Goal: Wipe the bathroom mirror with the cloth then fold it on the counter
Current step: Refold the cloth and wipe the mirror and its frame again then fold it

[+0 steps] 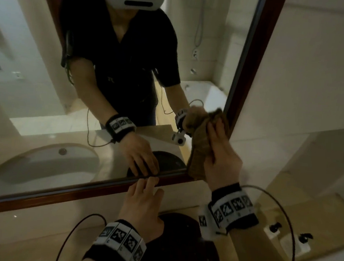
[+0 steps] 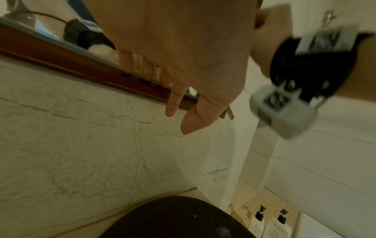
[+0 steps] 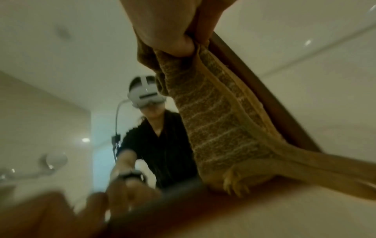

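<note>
A wood-framed mirror (image 1: 47, 101) fills the upper left of the head view. My right hand (image 1: 222, 152) grips a bunched brown ribbed cloth (image 1: 199, 152) and holds it against the glass in the mirror's lower right corner; the cloth hangs down to the bottom frame. In the right wrist view the cloth (image 3: 215, 122) drapes from my thumb and fingers beside the frame. My left hand (image 1: 144, 199) has straight fingers whose tips rest on the mirror's bottom frame (image 1: 61, 192). The left wrist view shows the left hand (image 2: 177, 56) with fingertips on the frame (image 2: 61, 56).
A dark round tray (image 1: 181, 243) lies on the beige stone counter (image 1: 27, 242) under my hands. Two pump bottles (image 2: 270, 225) stand at the counter's right, near the white tiled wall (image 1: 303, 78). A sink shows only as a reflection in the mirror.
</note>
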### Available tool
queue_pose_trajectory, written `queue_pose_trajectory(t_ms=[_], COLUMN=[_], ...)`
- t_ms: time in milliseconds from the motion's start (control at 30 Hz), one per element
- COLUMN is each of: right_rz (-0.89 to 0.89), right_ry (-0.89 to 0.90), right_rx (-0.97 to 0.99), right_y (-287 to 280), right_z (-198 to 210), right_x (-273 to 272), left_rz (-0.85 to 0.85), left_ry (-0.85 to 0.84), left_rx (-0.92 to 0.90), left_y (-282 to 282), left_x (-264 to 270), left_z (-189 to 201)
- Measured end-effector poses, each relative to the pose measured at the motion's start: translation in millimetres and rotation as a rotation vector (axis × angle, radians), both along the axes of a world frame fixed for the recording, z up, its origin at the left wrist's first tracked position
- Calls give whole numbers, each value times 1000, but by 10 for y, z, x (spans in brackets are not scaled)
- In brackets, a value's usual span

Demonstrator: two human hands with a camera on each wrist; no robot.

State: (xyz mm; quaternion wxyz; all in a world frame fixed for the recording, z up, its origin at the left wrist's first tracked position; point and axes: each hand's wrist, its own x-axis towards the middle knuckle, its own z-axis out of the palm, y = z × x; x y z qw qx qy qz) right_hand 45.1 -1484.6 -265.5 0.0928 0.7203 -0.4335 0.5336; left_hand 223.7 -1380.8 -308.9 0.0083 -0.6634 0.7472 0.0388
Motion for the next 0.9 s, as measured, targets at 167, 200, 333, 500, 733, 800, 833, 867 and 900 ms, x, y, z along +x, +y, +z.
queue_pose_trajectory(t_ms=[167,200,333,500,733,800,833,867,900], right_rz=[78,85,85,-52,-17,-31,-36,-35,-38], right_ry=[151,151,140,-23,-49,-23,-8,8,20], right_rx=[153,174,168,92,-87,-85,-68,-42,3], right_y=[104,98,106,-53,-337,-301,-276,-257,-219], right_z=[-620,-643,-406,866,1688,1557,1434,1276,1101], right_x=[-147,-166,-124,-23,7,17,25,21,16], left_rz=[-21,-20,-21,-30,-52,-57,-59,-60,-56], left_ry=[-32,-36,-44,-38,-68,-82,-90,-95,-95], left_rx=[-18,-12,23,88,217,232,247,258,263], left_y=[4,5,15,-10,-70,-71,-76,-76,-79], left_x=[6,-1,-7,-4,-24,-38,-43,-46,-52], left_z=[-13,-9,12,55,68,73,81,89,90])
